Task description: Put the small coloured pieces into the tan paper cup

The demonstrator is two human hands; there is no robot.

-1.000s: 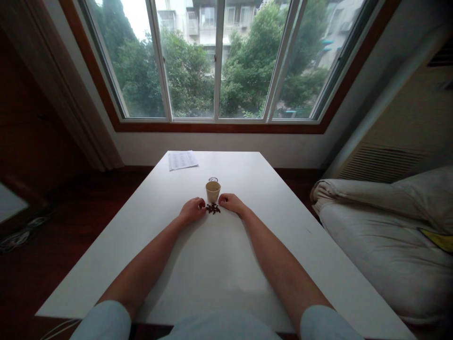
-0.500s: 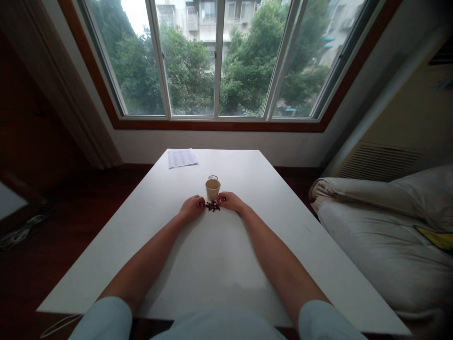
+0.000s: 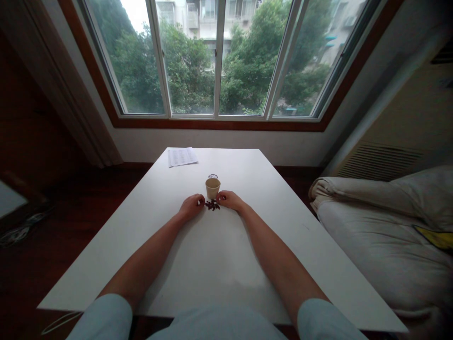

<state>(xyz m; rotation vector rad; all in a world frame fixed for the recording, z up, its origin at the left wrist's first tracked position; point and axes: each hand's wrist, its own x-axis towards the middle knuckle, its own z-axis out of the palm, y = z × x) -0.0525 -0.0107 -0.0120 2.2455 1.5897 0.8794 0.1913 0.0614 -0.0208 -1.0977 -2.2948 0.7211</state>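
Observation:
A pale tan paper cup (image 3: 213,189) stands upright on the white table. Right in front of it lies a small heap of dark reddish beans (image 3: 213,205). My left hand (image 3: 193,206) rests at the heap's left edge, its fingers curled and thumb drawn in. On the other side my right hand (image 3: 229,199) has its fingertips pinched together close to the cup's base and the heap's right edge. Whether a bean sits between the fingertips of either hand is too small to tell. Just behind the cup shows a dark-rimmed round thing (image 3: 213,176), partly hidden.
Printed papers (image 3: 183,157) lie at the far left corner of the white table (image 3: 219,264). A window (image 3: 215,61) is beyond the far edge. To the right stands a couch or bed with pale covers (image 3: 375,236). Cables (image 3: 21,231) lie on the floor at left.

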